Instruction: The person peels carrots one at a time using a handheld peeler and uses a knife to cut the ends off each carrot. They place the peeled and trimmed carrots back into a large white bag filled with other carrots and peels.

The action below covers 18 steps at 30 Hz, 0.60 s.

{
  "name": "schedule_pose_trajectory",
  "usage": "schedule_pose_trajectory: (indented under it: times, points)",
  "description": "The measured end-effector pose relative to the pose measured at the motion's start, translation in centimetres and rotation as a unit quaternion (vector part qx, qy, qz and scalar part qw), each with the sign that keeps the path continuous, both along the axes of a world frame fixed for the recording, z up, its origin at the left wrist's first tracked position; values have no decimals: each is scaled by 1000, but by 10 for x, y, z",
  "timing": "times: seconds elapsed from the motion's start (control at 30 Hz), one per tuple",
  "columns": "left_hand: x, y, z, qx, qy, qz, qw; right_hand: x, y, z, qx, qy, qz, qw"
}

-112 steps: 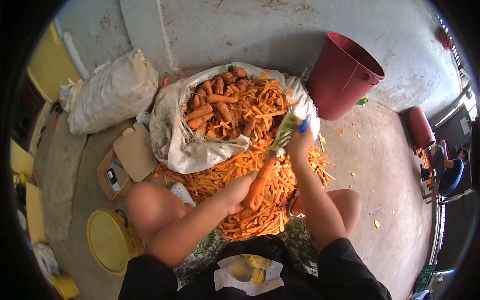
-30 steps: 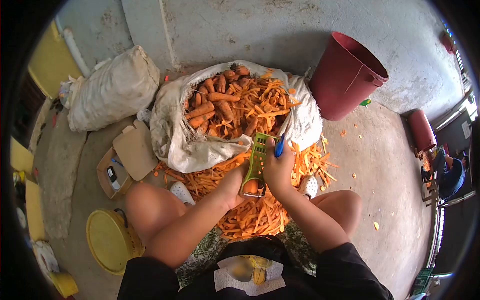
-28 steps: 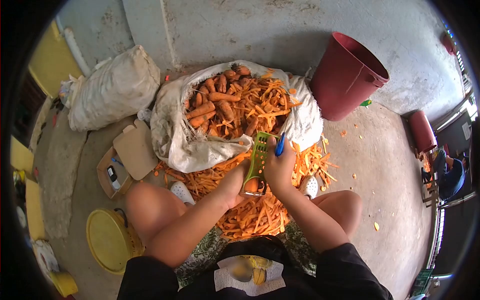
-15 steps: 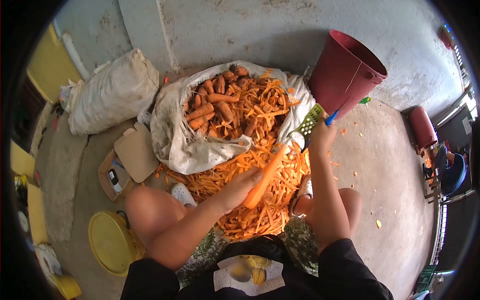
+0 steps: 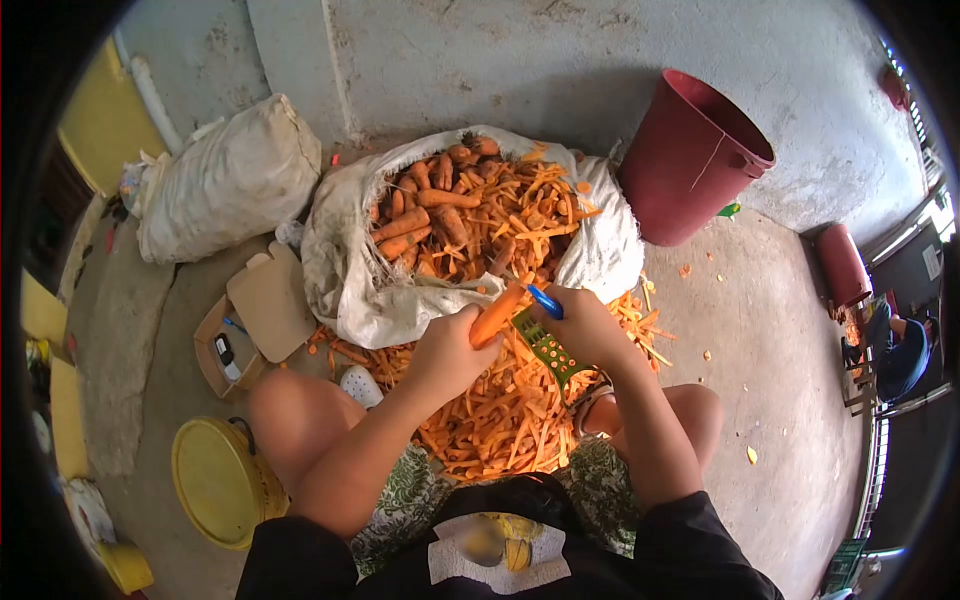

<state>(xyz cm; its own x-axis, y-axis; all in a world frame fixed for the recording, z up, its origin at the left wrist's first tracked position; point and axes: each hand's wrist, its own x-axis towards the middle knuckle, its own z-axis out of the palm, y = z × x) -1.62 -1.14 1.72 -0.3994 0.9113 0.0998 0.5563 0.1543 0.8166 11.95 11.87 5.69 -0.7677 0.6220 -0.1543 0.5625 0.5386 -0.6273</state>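
My left hand (image 5: 448, 348) is wrapped round the lower part of a smooth orange carrot (image 5: 497, 318), its narrow end pointing up and away from me. Close on its right, my right hand (image 5: 588, 325) grips a tool with a blue handle-like part (image 5: 545, 301) and a flat green part full of holes (image 5: 551, 352). The blue tip is right beside the carrot's upper end. Beneath both hands spreads a heap of orange carrot strips (image 5: 500, 420), between my legs.
A white sack (image 5: 345, 285) ahead holds whole carrots (image 5: 445, 197) and cut strips. Behind right stands a dark red bin (image 5: 675, 170). To the left are a full sack (image 5: 230, 180), an open cardboard box (image 5: 275, 300) and a yellow lidded bucket (image 5: 215, 485). A person (image 5: 903, 350) sits far right.
My right hand has come down and left with the tool, from beside the bin to the carrot. My left hand has risen slightly, and the carrot now sits lower in its grip.
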Motion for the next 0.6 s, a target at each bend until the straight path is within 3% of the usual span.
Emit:
schedule_pose_trajectory:
  times: [0.17, 0.23, 0.3, 0.33, 0.37, 0.43, 0.5, 0.57, 0.6]
  points:
    - [-3, -1, 2, 30, 33, -11, 999, 0, 7, -13, -36, 18, -10, 999]
    - [-2, -3, 5, 49, 23, -8, 998, 0, 19, -32, -43, -32, -84, 995]
    - [0, -9, 17, 175, 41, -112, 977, 5, 44, -81, -6, -80, -97, 992]
    - [-1, -14, 24, 163, 40, -128, 978, 1, 47, -83, 32, -124, -112, 985]
    - [-4, -10, 29, 166, 48, -132, 976, -2, 47, -85, -39, -113, -108, 987]
    - [-4, -6, 34, 294, 138, -125, 938, -14, 34, -96, -122, -46, -59, 990]
    - [1, -6, 22, 247, 121, -125, 953, -25, 9, -102, -148, 22, 2, 989]
    - [6, 0, 17, 224, -6, -103, 969, -33, 1, -158, -318, 264, 66, 908]
    - [3, 1, 15, 201, -21, -101, 974, -37, -1, -153, -316, 264, 66, 909]
